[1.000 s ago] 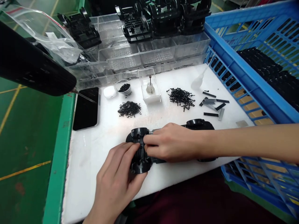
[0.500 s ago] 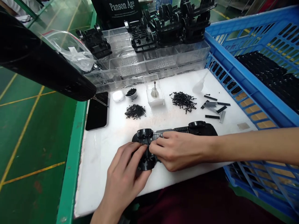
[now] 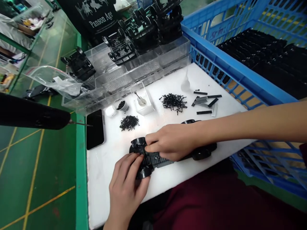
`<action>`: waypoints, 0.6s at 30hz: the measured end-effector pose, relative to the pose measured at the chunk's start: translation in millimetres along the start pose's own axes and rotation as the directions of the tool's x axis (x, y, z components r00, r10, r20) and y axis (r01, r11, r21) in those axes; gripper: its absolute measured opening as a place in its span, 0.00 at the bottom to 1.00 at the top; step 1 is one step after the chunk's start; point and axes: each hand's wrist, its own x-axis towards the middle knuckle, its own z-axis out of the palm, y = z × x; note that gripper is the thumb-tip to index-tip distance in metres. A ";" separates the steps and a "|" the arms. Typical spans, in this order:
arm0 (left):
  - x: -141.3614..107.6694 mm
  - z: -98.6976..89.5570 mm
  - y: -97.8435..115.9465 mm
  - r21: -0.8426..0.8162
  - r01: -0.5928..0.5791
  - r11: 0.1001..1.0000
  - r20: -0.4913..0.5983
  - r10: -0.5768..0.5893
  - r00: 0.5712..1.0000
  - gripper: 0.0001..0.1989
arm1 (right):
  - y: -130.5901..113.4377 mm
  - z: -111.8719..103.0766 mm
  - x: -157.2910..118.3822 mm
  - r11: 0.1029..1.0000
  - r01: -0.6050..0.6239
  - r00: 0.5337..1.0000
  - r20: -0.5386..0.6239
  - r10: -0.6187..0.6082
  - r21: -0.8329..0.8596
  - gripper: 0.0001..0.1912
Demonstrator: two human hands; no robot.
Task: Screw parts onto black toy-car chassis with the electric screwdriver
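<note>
And we're on a factory floor here, folks! Look at that green painted floor (image 3: 50, 179) ruled with yellow lines! There's a white-topped workbench (image 3: 107, 198), blue plastic crates (image 3: 230, 68) heaped with black plastic parts (image 3: 259, 54), clear plastic trays (image 3: 134, 75) carrying black plastic frames (image 3: 119, 49), and tiny black screws (image 3: 174, 103) piled right on the bench. Assembly work, clear as day!
</note>
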 end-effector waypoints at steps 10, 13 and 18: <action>0.2 -1.1 -1.7 -0.003 -0.039 0.999 0.048 0.039 0.998 0.25 | 10.3 -0.2 4.4 0.967 -0.054 0.992 -0.099 0.081 0.250 0.12; 0.6 -3.1 -2.8 -0.026 -0.043 0.999 0.076 0.045 0.996 0.26 | 10.4 -0.3 4.2 0.964 -0.059 0.992 -0.096 0.086 0.258 0.11; 1.7 -3.8 -1.5 0.055 -0.074 0.996 0.084 0.069 0.994 0.26 | 11.0 -1.0 5.8 0.964 -0.057 0.990 -0.111 0.088 0.258 0.10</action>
